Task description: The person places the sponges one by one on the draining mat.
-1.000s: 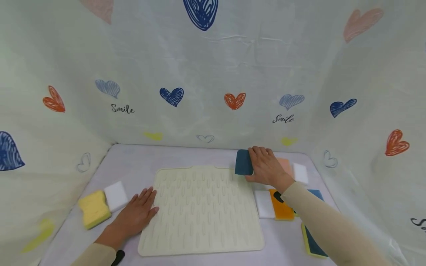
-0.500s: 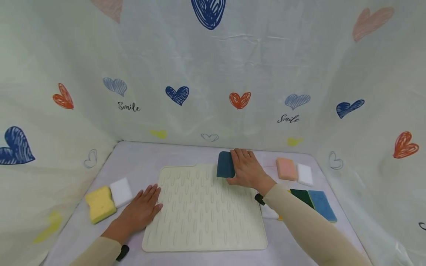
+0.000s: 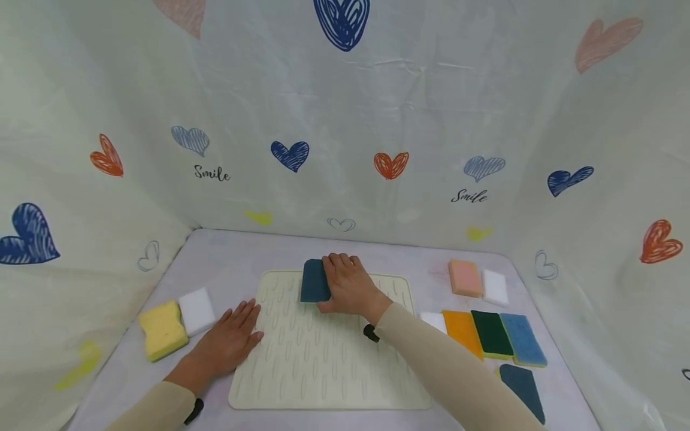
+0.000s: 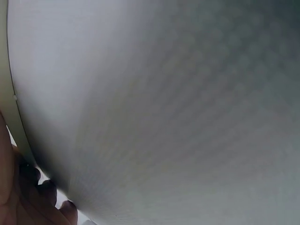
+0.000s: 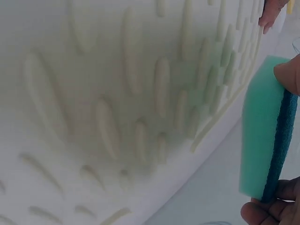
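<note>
A cream draining mat (image 3: 323,371) with raised oval ridges lies flat on the table. Over its far part, my right hand (image 3: 350,287) grips a scouring sponge (image 3: 312,281) by the edges, dark blue pad facing up. In the right wrist view the sponge's teal foam (image 5: 260,131) shows, thumb on one edge and curled fingers on the opposite one. My left hand (image 3: 229,341) rests with straight fingers on the mat's left edge. The left wrist view is mostly a blurred pale surface, with a few fingertips (image 4: 47,192) at its lower left.
Left of my left hand lie a yellow sponge (image 3: 163,332) and a white sponge (image 3: 196,311). To the mat's right are a pink sponge (image 3: 465,278), white pads (image 3: 494,288), and orange (image 3: 462,330), green (image 3: 492,334), blue (image 3: 523,339) and dark blue (image 3: 521,389) ones. A heart-printed curtain (image 3: 345,120) surrounds the table.
My right hand has moved left with the sponge, from the mat's far right corner to its far middle-left. My left hand stays at the mat's left edge.
</note>
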{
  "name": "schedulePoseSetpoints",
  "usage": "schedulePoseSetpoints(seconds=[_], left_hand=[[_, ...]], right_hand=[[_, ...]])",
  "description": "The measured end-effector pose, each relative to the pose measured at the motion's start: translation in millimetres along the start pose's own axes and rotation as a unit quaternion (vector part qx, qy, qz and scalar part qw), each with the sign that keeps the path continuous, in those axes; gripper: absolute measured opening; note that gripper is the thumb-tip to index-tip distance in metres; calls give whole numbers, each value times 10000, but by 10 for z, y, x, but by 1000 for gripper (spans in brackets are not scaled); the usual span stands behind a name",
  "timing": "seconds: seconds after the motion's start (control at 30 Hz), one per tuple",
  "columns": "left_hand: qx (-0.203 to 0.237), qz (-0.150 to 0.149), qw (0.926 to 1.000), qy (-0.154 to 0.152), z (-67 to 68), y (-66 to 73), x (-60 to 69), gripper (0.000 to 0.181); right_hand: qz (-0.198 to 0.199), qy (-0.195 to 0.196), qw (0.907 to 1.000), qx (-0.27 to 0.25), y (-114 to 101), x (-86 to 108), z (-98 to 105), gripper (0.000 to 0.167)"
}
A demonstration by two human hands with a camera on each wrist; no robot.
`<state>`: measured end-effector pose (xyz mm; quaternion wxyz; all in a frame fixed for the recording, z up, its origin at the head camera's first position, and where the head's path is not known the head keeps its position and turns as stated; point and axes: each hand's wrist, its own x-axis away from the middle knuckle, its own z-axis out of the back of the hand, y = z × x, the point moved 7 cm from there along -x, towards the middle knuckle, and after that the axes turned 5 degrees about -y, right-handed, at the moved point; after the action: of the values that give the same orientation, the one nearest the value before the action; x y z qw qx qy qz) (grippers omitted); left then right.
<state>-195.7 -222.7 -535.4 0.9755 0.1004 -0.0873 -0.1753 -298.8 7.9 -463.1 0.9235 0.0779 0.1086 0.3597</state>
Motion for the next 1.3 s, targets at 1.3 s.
schedulePoseSetpoints(seconds=[1.3], left_hand=[[-134, 48, 9998, -151, -23, 9, -24, 66]], right_hand=[[-17, -1071, 9942, 22, -665, -675, -385, 101]])
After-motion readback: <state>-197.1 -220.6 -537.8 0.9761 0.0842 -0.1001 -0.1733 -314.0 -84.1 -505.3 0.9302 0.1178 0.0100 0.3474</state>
